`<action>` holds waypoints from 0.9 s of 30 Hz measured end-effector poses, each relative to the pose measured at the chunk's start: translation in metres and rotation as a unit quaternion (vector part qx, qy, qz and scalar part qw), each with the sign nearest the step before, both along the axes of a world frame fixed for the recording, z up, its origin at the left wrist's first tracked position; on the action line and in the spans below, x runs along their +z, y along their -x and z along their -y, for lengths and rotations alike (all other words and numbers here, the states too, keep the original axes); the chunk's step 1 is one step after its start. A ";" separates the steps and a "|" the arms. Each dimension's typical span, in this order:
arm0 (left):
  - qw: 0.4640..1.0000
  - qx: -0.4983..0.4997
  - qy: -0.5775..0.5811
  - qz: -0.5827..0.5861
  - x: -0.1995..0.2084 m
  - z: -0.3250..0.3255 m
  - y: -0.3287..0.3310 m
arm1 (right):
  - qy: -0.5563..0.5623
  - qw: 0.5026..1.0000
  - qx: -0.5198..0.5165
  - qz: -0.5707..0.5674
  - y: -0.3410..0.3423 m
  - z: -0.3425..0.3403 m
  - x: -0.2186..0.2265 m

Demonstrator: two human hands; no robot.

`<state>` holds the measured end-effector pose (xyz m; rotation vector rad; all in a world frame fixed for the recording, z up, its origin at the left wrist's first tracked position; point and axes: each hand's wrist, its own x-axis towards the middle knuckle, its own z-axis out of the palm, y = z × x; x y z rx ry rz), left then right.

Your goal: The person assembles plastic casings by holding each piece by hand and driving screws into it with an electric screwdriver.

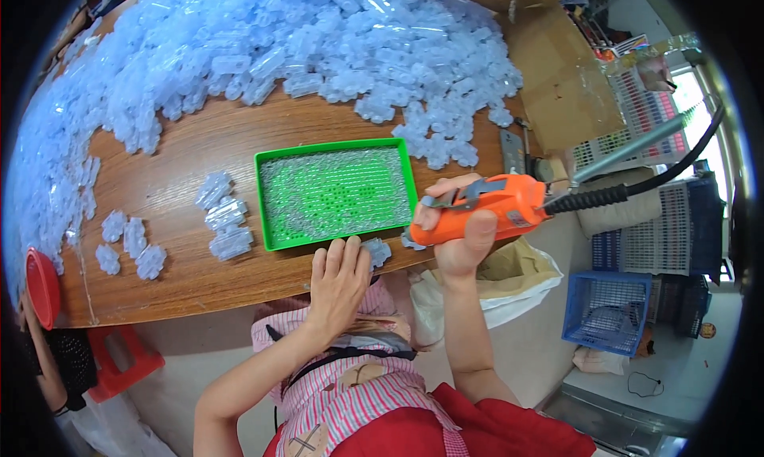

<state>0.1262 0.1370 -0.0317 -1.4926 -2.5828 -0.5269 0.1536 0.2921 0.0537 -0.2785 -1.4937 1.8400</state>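
My right hand (pixel 461 256) is closed around an orange electric screwdriver (pixel 506 206), its thumb along the near side. A black cord and a metal arm run from the tool's right end. The tip of the tool is hidden. My left hand (pixel 341 282) rests at the table's near edge with fingers stretched out, close below a shallow green tray (pixel 334 146). Many small silvery screws (pixel 296 175) cover most of the tray's perforated bottom. A translucent bluish plastic piece (pixel 377 252) lies beside my left fingertips. Another such piece (pixel 412 241) shows partly behind the screwdriver.
A huge heap of bluish plastic pieces (pixel 334 47) covers the table's far side and left. Small groups of pieces (pixel 228 216) lie left of the tray. Cardboard (pixel 561 83) stands at the right. A red bowl (pixel 42 288) and a person's arm (pixel 46 360) are at far left.
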 end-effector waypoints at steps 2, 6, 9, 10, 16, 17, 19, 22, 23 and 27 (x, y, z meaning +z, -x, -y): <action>0.999 0.011 0.020 0.035 0.009 0.010 -0.004 | -0.003 1.000 -0.003 -0.001 -0.003 0.000 0.000; 0.992 0.035 -0.010 0.121 0.021 0.011 -0.001 | -0.010 1.000 0.000 0.010 -0.001 0.006 0.000; 0.984 0.060 -0.023 0.166 0.009 0.006 0.002 | -0.005 1.000 0.012 0.012 0.003 0.013 -0.002; 0.976 0.077 -0.018 0.203 0.008 0.006 0.003 | -0.004 1.000 0.013 0.011 0.004 0.015 -0.002; 0.952 0.083 -0.105 0.277 0.016 0.036 0.005 | -0.057 0.997 0.002 0.050 0.004 0.022 0.003; 0.927 0.097 -0.120 0.341 0.022 0.044 0.005 | -0.048 0.997 0.011 0.051 0.003 0.022 0.001; 0.897 0.123 -0.139 0.400 0.028 0.062 0.004 | -0.026 0.999 0.032 0.031 0.004 0.026 -0.004; 0.798 0.189 -0.079 0.566 0.037 0.090 -0.001 | -0.018 0.995 0.096 0.028 0.003 0.034 -0.006; 0.786 0.192 -0.114 0.577 0.030 0.098 -0.007 | -0.002 0.995 0.098 0.023 0.003 0.041 -0.007; 0.723 0.205 -0.144 0.643 -0.008 0.118 -0.024 | 0.015 0.986 0.168 -0.019 0.008 0.070 -0.021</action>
